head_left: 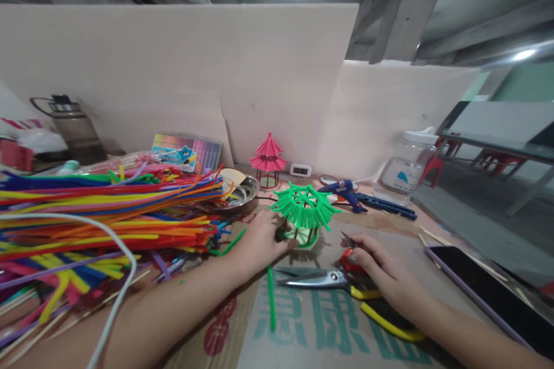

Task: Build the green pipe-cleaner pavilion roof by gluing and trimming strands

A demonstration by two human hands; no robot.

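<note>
My left hand [259,242] grips the base of a small pavilion model [305,210], which has a bright green pipe-cleaner roof, brown posts and a pale green floor. The model stands upright on the cardboard. To its right, my right hand [381,268] is closed around a small red-handled tool [352,260] with a short pointed metal tip; my fingers hide much of it. Large scissors [318,278] with yellow and black handles lie just below that hand. A loose green pipe cleaner [271,300] rests near my left wrist.
Colourful pipe cleaners [108,202] heap at left, crossed by a white cable [125,259]. Behind stand a pink-roofed pavilion [269,155], a metal bowl [249,196] and a marker set [190,150]. A blue glue gun [346,191], box cutter [387,206], jar [404,164] and phone [489,291] lie rightward.
</note>
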